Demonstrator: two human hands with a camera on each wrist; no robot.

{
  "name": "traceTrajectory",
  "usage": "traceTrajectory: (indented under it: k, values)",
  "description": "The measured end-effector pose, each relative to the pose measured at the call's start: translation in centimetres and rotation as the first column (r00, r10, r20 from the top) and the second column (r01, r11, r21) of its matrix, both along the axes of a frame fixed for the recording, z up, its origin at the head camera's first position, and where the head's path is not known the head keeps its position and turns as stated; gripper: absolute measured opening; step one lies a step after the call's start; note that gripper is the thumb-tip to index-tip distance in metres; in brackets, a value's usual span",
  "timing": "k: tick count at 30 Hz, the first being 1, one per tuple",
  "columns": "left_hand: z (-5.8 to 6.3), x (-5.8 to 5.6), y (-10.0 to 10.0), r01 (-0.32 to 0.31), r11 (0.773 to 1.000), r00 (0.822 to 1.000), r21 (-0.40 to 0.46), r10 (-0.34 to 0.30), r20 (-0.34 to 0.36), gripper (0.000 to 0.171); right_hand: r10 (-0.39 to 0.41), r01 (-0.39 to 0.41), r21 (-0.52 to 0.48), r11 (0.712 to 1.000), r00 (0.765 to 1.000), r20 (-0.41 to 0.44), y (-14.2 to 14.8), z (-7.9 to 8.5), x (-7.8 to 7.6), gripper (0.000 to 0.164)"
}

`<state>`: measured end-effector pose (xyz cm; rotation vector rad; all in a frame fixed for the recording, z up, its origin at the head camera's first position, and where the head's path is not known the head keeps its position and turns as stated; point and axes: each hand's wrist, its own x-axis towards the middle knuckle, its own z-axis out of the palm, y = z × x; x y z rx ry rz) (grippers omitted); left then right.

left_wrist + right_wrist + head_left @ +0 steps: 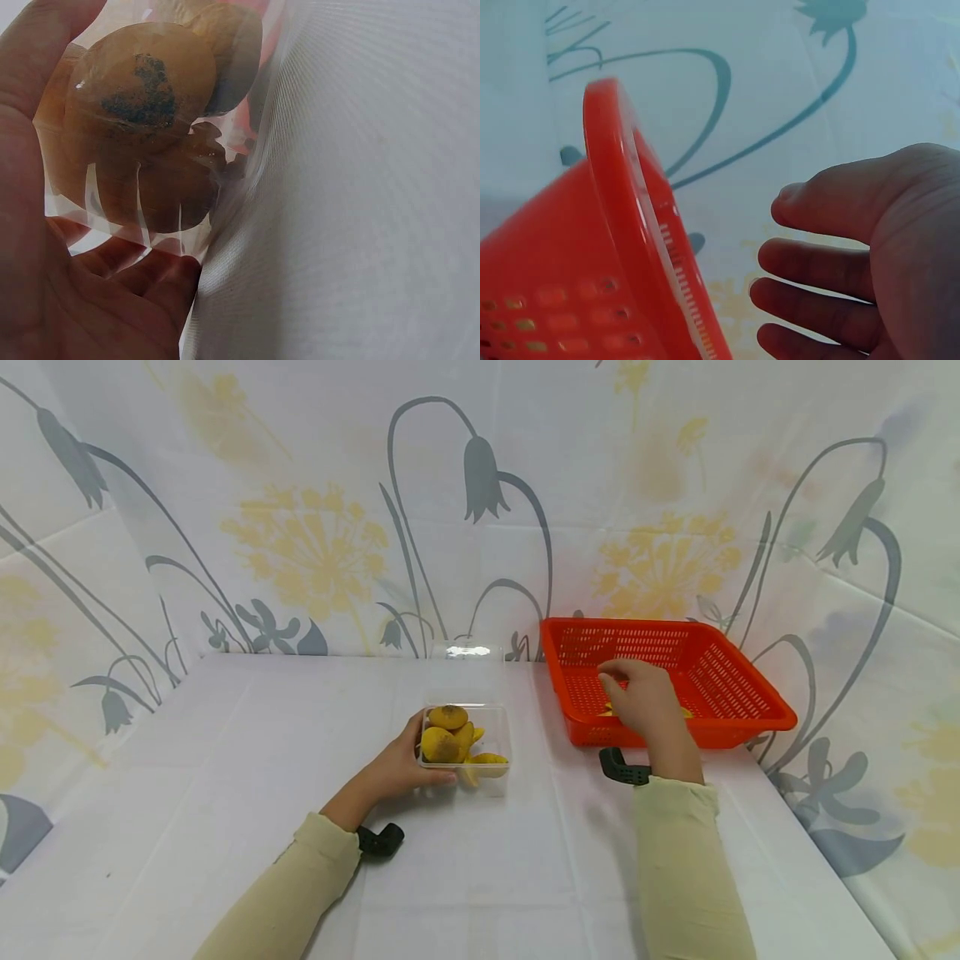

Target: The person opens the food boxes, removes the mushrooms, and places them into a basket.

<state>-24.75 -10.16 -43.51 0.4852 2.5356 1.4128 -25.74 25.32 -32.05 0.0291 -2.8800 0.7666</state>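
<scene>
My left hand (403, 768) grips the left side of a clear plastic box (499, 732), thumb along its front and fingers behind. Several rounded yellow pieces (438, 744) with brown patches lie inside; their exact kind is unclear. Through the box wall in the left wrist view, a rounded piece (176, 64) shows a dark patch. Above the near side of a red plastic basket (738, 724) hovers my right hand (647, 700). Its fingers are loosely bent, with nothing held. A little yellow (686, 712) shows in the basket, mostly hidden by that hand and the rim.
Behind the box stands its transparent lid (467, 675), raised. A white cloth (247, 777) covers the table. Flower-printed fabric (337, 510) rises at the back and both sides, close behind the basket. Each wrist wears a dark band (622, 768).
</scene>
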Motion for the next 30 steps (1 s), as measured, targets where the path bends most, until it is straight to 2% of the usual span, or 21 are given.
traceTrajectory:
  k: [13, 19, 23, 30]
  values:
    - [0.3, 0.3, 0.1, 0.0, 1.0, 1.0, 0.009, 0.0, 0.008, 0.118, 0.12, -0.12, 0.008, 0.993, 0.992, -0.027, -3.4, 0.2, 0.3, 0.032]
    - [0.3, 0.3, 0.0, -0.002, 1.0, 1.0, 0.008, 0.002, 0.013, 0.118, 0.182, -0.179, 0.035, 0.983, 0.979, -0.095, -5.1, -0.1, 0.6, 0.027]
    - [0.3, 0.3, 0.0, 0.001, 1.0, 1.0, 0.013, -0.002, 0.009, 0.117, 0.199, -0.195, 0.044, 0.98, 0.976, -0.094, -6.0, -0.1, 0.9, 0.027]
    - [0.2, 0.2, 0.1, 0.007, 1.0, 1.0, 0.017, -0.007, 0.002, 0.116, 0.261, -0.253, 0.075, 0.965, 0.956, -0.133, -7.5, -0.2, 1.3, 0.026]
